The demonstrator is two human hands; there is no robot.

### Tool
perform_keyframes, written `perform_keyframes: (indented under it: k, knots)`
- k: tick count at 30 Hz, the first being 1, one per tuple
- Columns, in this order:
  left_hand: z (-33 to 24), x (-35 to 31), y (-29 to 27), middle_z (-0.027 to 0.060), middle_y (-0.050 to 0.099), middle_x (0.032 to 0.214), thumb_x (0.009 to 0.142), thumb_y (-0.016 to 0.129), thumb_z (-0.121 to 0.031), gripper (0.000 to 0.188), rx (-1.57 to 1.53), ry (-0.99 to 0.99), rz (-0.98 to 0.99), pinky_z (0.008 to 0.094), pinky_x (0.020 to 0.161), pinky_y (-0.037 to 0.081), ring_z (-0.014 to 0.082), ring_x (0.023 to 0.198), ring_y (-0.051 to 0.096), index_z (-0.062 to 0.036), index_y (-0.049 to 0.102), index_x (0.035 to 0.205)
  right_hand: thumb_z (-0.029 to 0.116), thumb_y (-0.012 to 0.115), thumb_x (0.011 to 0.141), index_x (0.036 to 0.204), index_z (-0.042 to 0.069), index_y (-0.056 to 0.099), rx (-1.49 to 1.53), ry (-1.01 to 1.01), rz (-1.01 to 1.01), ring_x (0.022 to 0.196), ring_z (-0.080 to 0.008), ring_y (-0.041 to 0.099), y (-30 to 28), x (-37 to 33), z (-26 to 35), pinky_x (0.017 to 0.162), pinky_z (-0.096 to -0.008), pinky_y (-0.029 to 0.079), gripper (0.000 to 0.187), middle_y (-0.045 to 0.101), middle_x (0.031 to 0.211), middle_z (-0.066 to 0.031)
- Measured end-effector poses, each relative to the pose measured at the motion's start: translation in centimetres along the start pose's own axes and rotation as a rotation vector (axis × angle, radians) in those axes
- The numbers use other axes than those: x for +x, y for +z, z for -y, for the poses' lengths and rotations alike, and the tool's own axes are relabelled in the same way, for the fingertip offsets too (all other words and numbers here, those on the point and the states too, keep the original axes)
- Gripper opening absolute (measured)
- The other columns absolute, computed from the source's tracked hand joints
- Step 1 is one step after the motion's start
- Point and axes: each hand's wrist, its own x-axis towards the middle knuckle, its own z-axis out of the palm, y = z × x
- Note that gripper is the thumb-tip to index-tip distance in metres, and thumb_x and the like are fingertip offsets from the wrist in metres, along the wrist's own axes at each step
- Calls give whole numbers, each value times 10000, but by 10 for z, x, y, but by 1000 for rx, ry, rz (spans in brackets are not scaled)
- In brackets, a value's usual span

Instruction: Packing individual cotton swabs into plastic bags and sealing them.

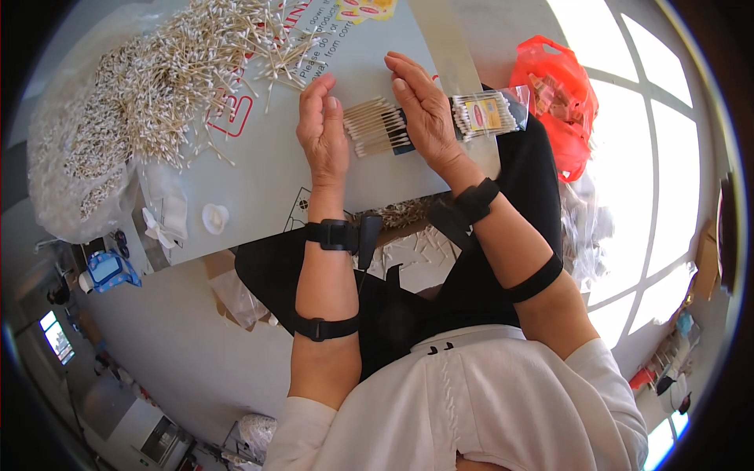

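Cotton swabs (pixel 367 125) lie between left grip (pixel 323 135) and right grip (pixel 425 112), both unclenched; contact hard to confirm.

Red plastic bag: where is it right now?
The red plastic bag is at the upper right of the head view, just right of the clear packet of cotton swabs that lies beside the person's right hand.

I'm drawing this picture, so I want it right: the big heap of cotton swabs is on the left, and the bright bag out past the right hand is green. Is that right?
Not quite: the bright bag out past the right hand is red, not green, as the head view shows. The big heap of cotton swabs is on the left.
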Motion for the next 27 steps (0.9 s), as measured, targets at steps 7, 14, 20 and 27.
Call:
perform_keyframes:
  k: [7,14,20,27]
  knots:
    - [-3,-4,15,162,526,1344,1041,450,-323,464,-393,-103,-25,384,1089,372,238,1253,496,46,510,1316,128,516,1007,1248,-34,569,86,53,10,1183,-296,572,12,-14,-2,991,-322,444,295,583,1301,-189]
    - [-4,-10,24,164,412,1461,1038,366,-495,662,-533,-96,-26,426,1155,271,280,1373,387,39,361,1429,165,491,1028,1275,-42,550,108,26,-113,1255,-280,514,16,-24,1,1046,-329,395,328,525,1376,-189]
    - [-7,-16,26,167,411,1464,1031,373,-514,682,-560,-116,-121,430,1154,273,283,1374,386,38,360,1431,187,483,1035,1275,-48,552,122,45,-110,1268,-277,501,18,-23,4,1056,-328,383,343,514,1388,-190]
    - [-8,-20,9,173,432,1454,1040,420,-386,553,-576,-96,-219,434,1143,294,293,1359,408,35,407,1400,161,511,1021,1264,-34,569,136,70,-179,1225,-240,532,5,-23,-6,1041,-318,404,317,559,1337,-159]
